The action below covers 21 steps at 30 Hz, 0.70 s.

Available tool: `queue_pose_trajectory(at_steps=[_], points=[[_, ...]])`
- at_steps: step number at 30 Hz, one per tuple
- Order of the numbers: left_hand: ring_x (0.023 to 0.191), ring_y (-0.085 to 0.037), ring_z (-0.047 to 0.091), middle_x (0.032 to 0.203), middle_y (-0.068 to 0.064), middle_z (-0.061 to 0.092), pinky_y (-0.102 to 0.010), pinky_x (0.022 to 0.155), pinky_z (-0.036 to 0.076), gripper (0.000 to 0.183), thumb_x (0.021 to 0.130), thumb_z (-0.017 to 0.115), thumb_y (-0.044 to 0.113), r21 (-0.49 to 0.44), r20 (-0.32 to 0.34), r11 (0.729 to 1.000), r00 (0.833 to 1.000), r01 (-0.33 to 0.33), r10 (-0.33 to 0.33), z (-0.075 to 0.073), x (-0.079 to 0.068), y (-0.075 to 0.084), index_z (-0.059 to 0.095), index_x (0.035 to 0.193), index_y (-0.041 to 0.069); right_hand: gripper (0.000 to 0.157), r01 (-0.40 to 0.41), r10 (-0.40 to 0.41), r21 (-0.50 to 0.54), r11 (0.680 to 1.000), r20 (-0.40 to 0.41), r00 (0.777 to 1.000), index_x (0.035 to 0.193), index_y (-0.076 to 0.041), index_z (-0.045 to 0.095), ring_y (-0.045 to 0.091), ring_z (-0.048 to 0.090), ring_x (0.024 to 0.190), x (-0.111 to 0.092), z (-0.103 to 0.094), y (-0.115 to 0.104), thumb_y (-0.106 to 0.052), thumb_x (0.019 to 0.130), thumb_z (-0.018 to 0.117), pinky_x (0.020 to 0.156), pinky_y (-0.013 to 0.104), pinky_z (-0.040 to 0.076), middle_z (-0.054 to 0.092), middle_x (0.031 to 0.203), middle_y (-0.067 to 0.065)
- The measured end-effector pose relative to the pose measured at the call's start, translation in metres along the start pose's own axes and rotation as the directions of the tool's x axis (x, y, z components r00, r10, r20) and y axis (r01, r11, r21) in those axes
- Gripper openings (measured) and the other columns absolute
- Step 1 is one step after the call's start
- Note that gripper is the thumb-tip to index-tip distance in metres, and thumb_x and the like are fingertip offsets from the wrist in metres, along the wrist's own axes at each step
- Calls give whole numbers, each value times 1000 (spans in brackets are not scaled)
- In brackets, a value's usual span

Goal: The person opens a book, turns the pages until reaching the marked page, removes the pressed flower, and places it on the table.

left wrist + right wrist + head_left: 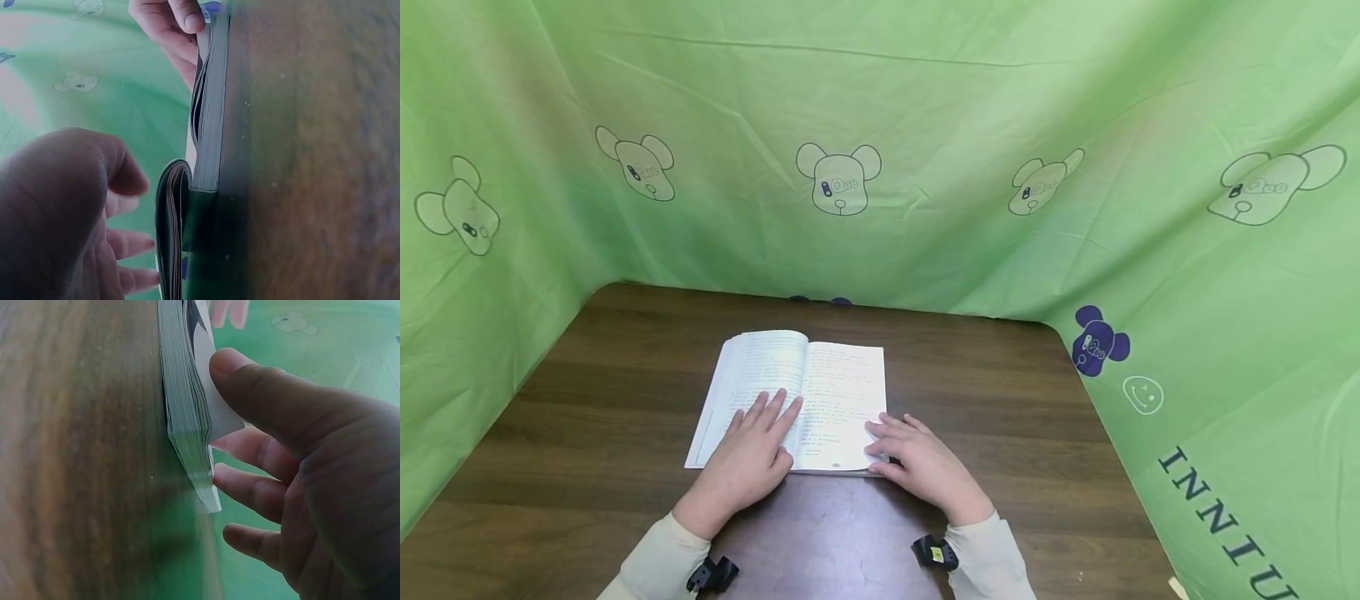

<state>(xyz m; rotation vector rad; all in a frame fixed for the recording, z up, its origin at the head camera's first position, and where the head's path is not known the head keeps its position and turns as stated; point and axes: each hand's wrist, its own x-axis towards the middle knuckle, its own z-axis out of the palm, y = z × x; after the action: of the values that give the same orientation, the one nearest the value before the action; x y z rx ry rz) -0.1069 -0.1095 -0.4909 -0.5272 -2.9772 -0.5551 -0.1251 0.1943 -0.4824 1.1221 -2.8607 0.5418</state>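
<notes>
An open book (pixel 842 400) with printed pages lies on the brown table. My left hand (pixel 751 454) rests over the left page with its fingers spread and straight, fingertips toward the middle fold. In the left wrist view, the left fingers (pixel 134 244) touch the curved stack of left-hand pages (pixel 169 219). At the lower right corner of the book, my right hand (pixel 921 458) pinches the right page. Seen from the right wrist, the thumb (pixel 231 365) lies in front of that raised page corner (pixel 225 422), and the index finger is partly hidden behind it.
The dark wooden table (pixel 1000 400) extends around the book on all sides. A green cloth (pixel 925 250) printed with bear heads hangs behind and along both sides. Both wrists wear small black devices (pixel 936 553).
</notes>
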Motion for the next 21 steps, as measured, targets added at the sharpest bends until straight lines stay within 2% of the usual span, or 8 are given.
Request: queue_pose_trajectory(at_steps=[3, 6, 14, 18, 21], points=[[153, -40, 28, 166, -15, 33, -68, 116, 28, 59, 102, 53, 33, -1, 17, 1000, 1000, 22, -22, -1, -1, 1, 44, 157, 13, 22, 2, -2, -4, 1000, 0, 1000, 111, -17, 78, 26, 50, 143, 0, -1, 0, -31, 94, 74, 119, 55, 32, 63, 144, 2], [152, -42, 29, 164, -18, 35, -69, 115, 29, 61, 102, 58, 41, 6, 24, 999, 999, 37, -37, -2, -1, 3, 50, 152, 8, 19, 8, -8, -9, 1000, 0, 1000, 108, -18, 78, 26, 51, 142, 0, -1, 0, -30, 95, 74, 119, 56, 33, 64, 143, 2], [150, -45, 33, 161, -21, 39, -72, 112, 31, 63, 97, 67, 44, 21, 33, 996, 996, 84, -85, -4, 0, 4, 56, 146, 6, 9, 40, -40, -20, 999, -10, 999, 98, -21, 79, 28, 55, 138, 0, -2, -1, -28, 95, 73, 115, 56, 38, 66, 139, 3], [150, -44, 33, 160, -21, 40, -72, 112, 30, 61, 96, 69, 42, 21, 25, 997, 997, 68, -69, -4, 0, 4, 58, 144, 6, 7, 42, -43, -23, 999, -16, 999, 93, -22, 77, 29, 56, 137, 0, -4, -2, -27, 95, 73, 114, 55, 41, 67, 138, 4], [151, -43, 32, 160, -19, 41, -73, 113, 28, 52, 97, 69, 36, 20, 19, 1000, 1000, 9, -9, -4, 0, 4, 62, 141, 9, 6, 40, -41, -28, 999, -22, 999, 91, -22, 75, 29, 56, 137, 1, -3, -3, -26, 96, 73, 113, 54, 42, 67, 138, 4]])
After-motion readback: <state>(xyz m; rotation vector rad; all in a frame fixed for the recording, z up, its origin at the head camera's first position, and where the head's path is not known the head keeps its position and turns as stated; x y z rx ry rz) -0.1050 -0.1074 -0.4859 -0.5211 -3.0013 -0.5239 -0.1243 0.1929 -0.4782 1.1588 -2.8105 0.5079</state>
